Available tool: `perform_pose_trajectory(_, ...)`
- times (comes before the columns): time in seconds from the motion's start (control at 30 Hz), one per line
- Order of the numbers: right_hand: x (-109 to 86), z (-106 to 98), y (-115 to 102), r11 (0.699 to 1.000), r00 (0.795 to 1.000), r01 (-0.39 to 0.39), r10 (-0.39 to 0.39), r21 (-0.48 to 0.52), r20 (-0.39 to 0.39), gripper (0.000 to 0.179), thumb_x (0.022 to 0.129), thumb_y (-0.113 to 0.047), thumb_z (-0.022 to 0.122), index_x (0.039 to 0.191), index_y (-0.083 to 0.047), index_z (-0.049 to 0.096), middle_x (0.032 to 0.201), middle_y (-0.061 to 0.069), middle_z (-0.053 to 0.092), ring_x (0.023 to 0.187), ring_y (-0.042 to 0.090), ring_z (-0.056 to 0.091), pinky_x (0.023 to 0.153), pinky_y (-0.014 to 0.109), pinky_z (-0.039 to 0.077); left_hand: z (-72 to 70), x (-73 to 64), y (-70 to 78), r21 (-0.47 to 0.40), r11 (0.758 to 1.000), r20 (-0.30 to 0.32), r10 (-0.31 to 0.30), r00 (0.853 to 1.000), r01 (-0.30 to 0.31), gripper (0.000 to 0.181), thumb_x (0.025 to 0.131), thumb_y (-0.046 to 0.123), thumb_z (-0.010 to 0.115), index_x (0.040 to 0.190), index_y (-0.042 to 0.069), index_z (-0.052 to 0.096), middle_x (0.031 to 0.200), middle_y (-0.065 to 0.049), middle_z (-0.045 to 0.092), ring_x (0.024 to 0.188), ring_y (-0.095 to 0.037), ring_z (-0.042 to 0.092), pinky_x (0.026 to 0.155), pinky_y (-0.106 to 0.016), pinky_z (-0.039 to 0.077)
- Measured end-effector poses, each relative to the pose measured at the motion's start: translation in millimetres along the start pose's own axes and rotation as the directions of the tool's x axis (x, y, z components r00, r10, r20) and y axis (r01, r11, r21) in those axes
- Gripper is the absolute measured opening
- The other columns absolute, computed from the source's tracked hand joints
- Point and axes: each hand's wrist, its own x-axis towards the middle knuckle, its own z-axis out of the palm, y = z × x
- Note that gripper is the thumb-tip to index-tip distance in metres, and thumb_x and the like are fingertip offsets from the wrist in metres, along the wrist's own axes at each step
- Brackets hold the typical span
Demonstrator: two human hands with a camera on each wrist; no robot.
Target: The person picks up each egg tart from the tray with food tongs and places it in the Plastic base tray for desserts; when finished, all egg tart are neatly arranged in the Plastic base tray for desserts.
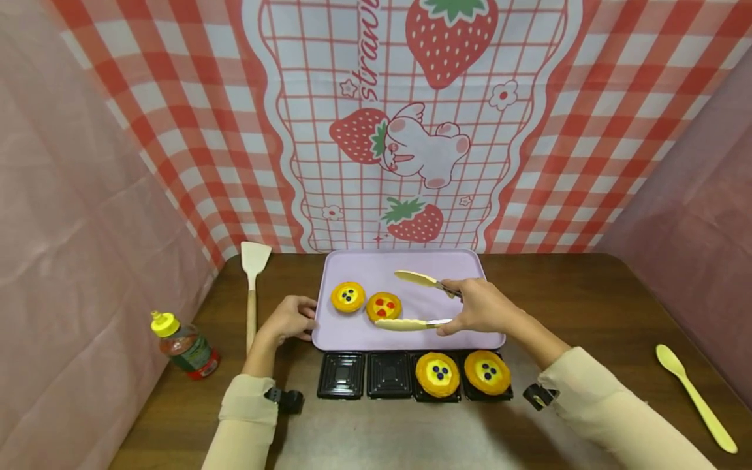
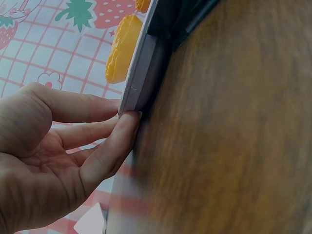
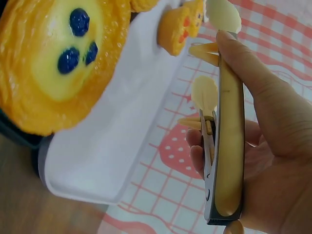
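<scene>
Head cam: wall cloth (image 1: 411,137) is showing "straw…" sideways; bottle (image 1: 190,352) on L is wearing a label too small to read. Purple tray (image 1: 376,264) is holding blue-dot tart (image 1: 347,297) + red-dot tart (image 1: 384,305), L side. Nearer, 4 blk dishes (image 1: 389,375) are lining up, 2 on R holding other tarts (image 1: 437,375) w/ blue dots. L hand (image 1: 292,320) is pinching tray's L edge; R hand (image 1: 478,305) is gripping spread tongs (image 1: 408,324) over tray.

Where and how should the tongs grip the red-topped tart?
Probably grip the red-topped tart across its near and far sides, which stand above the tray, bringing the open tongs in from the right: a blue-dotted tart crowds its left.
</scene>
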Motion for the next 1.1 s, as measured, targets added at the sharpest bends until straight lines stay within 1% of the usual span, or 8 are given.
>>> perform_pose_trajectory(0.13, 8.0, 9, 1, 1.000, 1.000, 0.005, -0.005, -0.014, 0.023, 0.094, 0.062, -0.048, 0.091, 0.132, 0.006, 0.059, 0.119, 0.019, 0.068, 0.104, 0.031, 0.065, 0.086, 0.047, 0.057, -0.5, -0.2, 0.4, -0.003, 1.000, 0.004, 0.002, 1.000, -0.002, 0.049, 0.076, -0.015, 0.063, 0.123, -0.020, 0.051, 0.092, -0.022, 0.054, 0.067, -0.024, 0.060, 0.057, -0.040, 0.062)
perform_pose_trajectory(0.33, 13.6, 18, 2, 1.000, 0.999, 0.018, -0.017, -0.023, 0.029, 0.086, 0.065, -0.042, 0.092, 0.129, 0.007, 0.061, 0.116, 0.020, 0.069, 0.104, 0.034, 0.065, 0.087, 0.049, 0.057, 0.6, 0.6, 1.4, -0.001, 1.000, 0.000, -0.005, 1.000, 0.005, 0.048, 0.077, -0.015, 0.063, 0.123, -0.018, 0.053, 0.092, -0.022, 0.054, 0.068, -0.024, 0.060, 0.057, -0.039, 0.062)
perform_pose_trajectory(0.47, 15.7, 22, 1, 1.000, 0.999, -0.004, 0.005, -0.016, 0.041, 0.082, 0.068, -0.042, 0.090, 0.129, 0.006, 0.062, 0.116, 0.019, 0.069, 0.104, 0.034, 0.066, 0.088, 0.049, 0.056, 0.0, 1.4, 1.3, 0.003, 1.000, -0.006, -0.007, 1.000, 0.007, 0.047, 0.077, -0.015, 0.063, 0.123, -0.018, 0.053, 0.092, -0.021, 0.054, 0.069, -0.024, 0.059, 0.057, -0.039, 0.062)
perform_pose_trajectory(0.53, 16.7, 23, 1, 1.000, 0.999, -0.007, 0.008, -0.018, 0.051, 0.078, 0.070, -0.041, 0.089, 0.128, 0.005, 0.063, 0.115, 0.018, 0.069, 0.101, 0.033, 0.066, 0.086, 0.048, 0.057, -0.2, 1.6, 0.8, 0.008, 1.000, -0.007, -0.008, 1.000, 0.008, 0.047, 0.077, -0.015, 0.063, 0.123, -0.018, 0.053, 0.092, -0.021, 0.054, 0.069, -0.024, 0.059, 0.057, -0.040, 0.062)
perform_pose_trajectory(0.7, 17.2, 24, -2, 0.999, 0.998, -0.030, 0.031, -0.009, 0.063, 0.068, 0.073, -0.037, 0.088, 0.126, 0.000, 0.066, 0.113, 0.015, 0.071, 0.096, 0.030, 0.066, 0.082, 0.047, 0.057, 0.0, 1.1, 0.5, 0.011, 1.000, -0.005, -0.014, 1.000, 0.014, 0.047, 0.077, -0.015, 0.064, 0.123, -0.018, 0.053, 0.093, -0.022, 0.054, 0.068, -0.024, 0.060, 0.058, -0.040, 0.062)
perform_pose_trajectory(0.77, 17.1, 24, -3, 0.999, 0.997, -0.038, 0.039, -0.008, 0.060, 0.067, 0.073, -0.037, 0.088, 0.126, 0.000, 0.067, 0.113, 0.014, 0.071, 0.096, 0.030, 0.066, 0.082, 0.047, 0.057, -0.2, 0.6, 1.1, 0.010, 1.000, -0.006, -0.016, 1.000, 0.016, 0.047, 0.077, -0.015, 0.064, 0.123, -0.018, 0.053, 0.093, -0.022, 0.054, 0.068, -0.024, 0.060, 0.059, -0.040, 0.062)
perform_pose_trajectory(0.9, 17.1, 24, -3, 1.000, 0.998, -0.029, 0.030, -0.009, 0.059, 0.067, 0.073, -0.037, 0.088, 0.125, 0.001, 0.067, 0.112, 0.015, 0.071, 0.095, 0.030, 0.066, 0.081, 0.047, 0.057, -0.8, -0.2, 0.9, 0.011, 1.000, -0.009, -0.016, 1.000, 0.016, 0.048, 0.078, -0.015, 0.064, 0.124, -0.018, 0.053, 0.094, -0.022, 0.054, 0.069, -0.024, 0.060, 0.059, -0.040, 0.062)
perform_pose_trajectory(1.1, 16.5, 22, -3, 0.999, 0.997, -0.036, 0.036, 0.009, 0.062, 0.068, 0.074, -0.036, 0.088, 0.126, 0.002, 0.066, 0.114, 0.016, 0.070, 0.092, 0.027, 0.066, 0.078, 0.044, 0.057, -0.6, -0.6, -0.3, 0.000, 1.000, -0.004, -0.014, 1.000, 0.014, 0.048, 0.077, -0.015, 0.064, 0.124, -0.018, 0.052, 0.094, -0.022, 0.054, 0.069, -0.024, 0.060, 0.059, -0.040, 0.062)
